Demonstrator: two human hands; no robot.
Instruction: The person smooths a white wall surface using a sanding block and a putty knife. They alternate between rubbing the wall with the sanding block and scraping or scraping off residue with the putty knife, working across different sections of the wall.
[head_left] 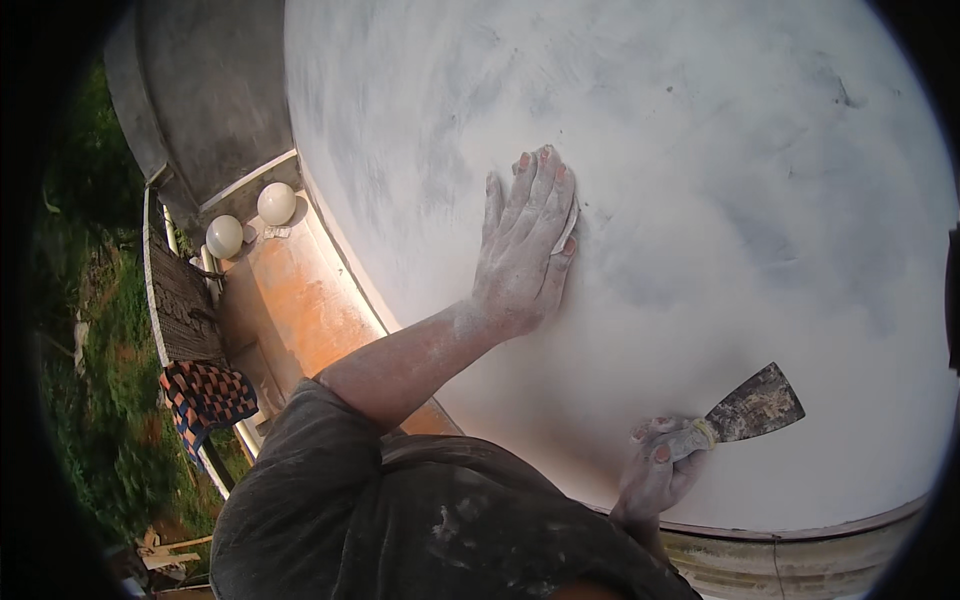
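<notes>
Left hand [525, 245], dust-caked, flattened against wall [700, 200], holding thin pale sheet [567, 228], edge showing beside thumb. Wall surface chalky white, clouded with smooth grey patches. At five o'clock from left hand, right hand [655, 475] closed round handle of putty knife [755, 408]; flared metal blade crusty, pointing two o'clock. Farther out at nine o'clock, two glossy white globes [277, 203] on orange-stained floor [285, 290]; at eight, checked cloth [207, 393].
</notes>
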